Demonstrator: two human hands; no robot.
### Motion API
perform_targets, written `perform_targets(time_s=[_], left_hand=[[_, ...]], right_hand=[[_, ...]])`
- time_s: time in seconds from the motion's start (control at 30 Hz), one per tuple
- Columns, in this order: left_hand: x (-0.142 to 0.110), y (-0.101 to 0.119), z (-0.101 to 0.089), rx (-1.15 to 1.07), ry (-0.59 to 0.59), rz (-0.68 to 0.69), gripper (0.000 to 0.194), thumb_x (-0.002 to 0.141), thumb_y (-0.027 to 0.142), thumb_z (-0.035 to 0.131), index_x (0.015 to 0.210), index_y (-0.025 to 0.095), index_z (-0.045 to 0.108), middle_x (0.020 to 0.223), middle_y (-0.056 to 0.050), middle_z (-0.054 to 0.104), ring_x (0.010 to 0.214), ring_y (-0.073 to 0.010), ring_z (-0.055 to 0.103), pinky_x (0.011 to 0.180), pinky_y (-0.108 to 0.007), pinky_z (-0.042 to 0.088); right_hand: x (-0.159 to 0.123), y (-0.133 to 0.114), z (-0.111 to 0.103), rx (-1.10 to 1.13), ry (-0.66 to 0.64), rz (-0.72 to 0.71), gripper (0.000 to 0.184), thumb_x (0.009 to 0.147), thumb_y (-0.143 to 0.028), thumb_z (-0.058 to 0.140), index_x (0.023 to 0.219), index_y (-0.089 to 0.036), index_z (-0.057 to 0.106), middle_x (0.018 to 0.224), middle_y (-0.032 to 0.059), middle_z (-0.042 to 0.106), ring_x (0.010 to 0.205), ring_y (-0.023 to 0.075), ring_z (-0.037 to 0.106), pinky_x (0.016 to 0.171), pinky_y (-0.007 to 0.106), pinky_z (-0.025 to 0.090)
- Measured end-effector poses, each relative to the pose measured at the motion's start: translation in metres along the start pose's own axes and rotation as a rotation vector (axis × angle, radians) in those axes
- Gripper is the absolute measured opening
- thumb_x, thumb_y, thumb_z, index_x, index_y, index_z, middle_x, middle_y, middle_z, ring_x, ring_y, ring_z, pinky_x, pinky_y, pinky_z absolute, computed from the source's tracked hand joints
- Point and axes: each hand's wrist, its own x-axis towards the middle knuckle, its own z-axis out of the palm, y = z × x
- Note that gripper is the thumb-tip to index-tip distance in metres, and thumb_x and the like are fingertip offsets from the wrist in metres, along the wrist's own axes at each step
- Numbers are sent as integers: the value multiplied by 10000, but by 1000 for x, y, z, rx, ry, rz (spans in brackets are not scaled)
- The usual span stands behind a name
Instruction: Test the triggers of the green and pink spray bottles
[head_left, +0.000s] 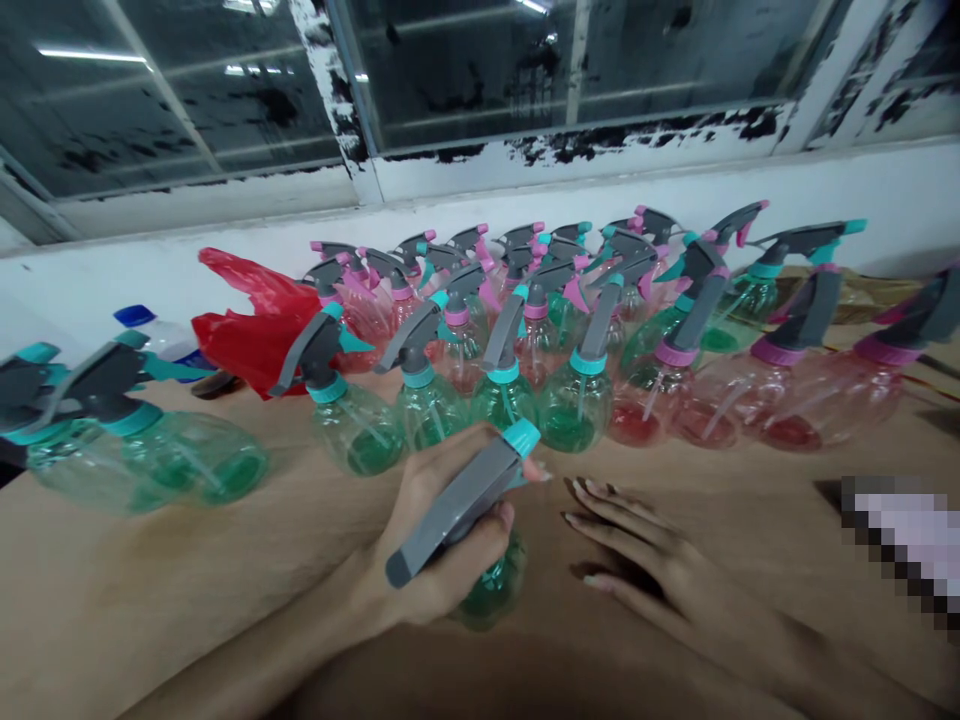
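The left hand [442, 530] hides most of the green spray bottle [491, 588] it grips. Right of that bottle, a pixelated patch [904, 545] masks something; left of it, the frame's edge cuts off other spray bottles [45, 425].

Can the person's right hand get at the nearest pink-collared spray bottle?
Probably yes. The right hand rests open and empty on the tabletop, with only bare tabletop between it and the pink-collared spray bottle. The left hand, holding another spray bottle, is not in the way.

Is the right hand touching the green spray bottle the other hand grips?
Apart: the head view shows tabletop between the right hand and the bottle.
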Motion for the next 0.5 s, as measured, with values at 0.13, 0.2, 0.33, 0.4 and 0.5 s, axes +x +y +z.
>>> perform_targets(time_s=[0.13,0.2,0.33,0.4,0.5], left_hand=[[2,-3,5,25,38,27,244,666,115,487,840,240,603,644,-2,532,561,-165,521,556,-286,470],[2,-5,7,19,35,22,298,674,119,501,919,242,616,663,0,543,537,-155,512,552,-282,470],[-2,-6,9,14,52,-16,332,668,166,562,988,225,628,657,5,552,490,-139,489,530,-280,470],[-3,-5,9,7,72,-20,347,667,212,592,1011,208,630,675,-8,584,538,-157,529,560,-292,490],[-4,-2,6,12,75,-59,406,672,302,617,1067,207,618,775,-34,649,647,-191,595,661,-331,525]], right_hand=[[0,1,0,3,-8,-4,484,879,-382,490,1346,-301,390,1427,-22,371,1303,213,339,1053,428,347],[-1,0,0,-12,-19,0,479,885,-386,479,1347,-298,389,1432,-18,363,1307,212,332,1054,431,345],[0,-2,-2,-23,-26,2,473,891,-392,464,1348,-295,387,1440,-16,347,1312,210,323,1060,435,336],[1,-4,-4,-18,-27,4,474,892,-393,461,1349,-289,387,1441,-12,345,1313,212,321,1058,437,338],[1,-5,-5,10,-22,5,483,886,-393,472,1350,-291,387,1434,-1,362,1308,221,330,1060,449,331]])
